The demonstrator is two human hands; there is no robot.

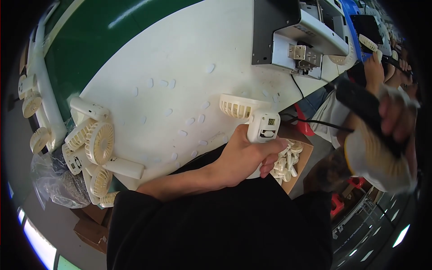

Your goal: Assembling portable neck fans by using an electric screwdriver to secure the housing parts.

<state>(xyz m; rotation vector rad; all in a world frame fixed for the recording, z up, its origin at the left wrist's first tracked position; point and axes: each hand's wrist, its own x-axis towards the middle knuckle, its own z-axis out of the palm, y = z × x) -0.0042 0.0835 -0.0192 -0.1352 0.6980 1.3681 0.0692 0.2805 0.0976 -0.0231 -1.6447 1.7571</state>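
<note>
My left hand (238,157) is wrapped round the handle of a cream handheld fan (262,130) above the table's near edge. The fan's round caged head (237,107) points left. A small lit display and a button show on its handle. Far to the right and smeared by motion, my right hand (392,118) has its fingers round a long black tool (360,101); its exact kind cannot be made out. Just below that hand is a blurred whitish rounded thing with a yellow edge (380,155), unclear in kind. A black cable (321,120) runs leftward near the tool.
Small white oval pieces (190,121) lie scattered across the white table (189,54). Several fans (99,142) are piled at its left end. A black and silver machine (299,40) stands at the back right. A cardboard box (303,155) holds more fans. Other people's hands (373,69) work at far right.
</note>
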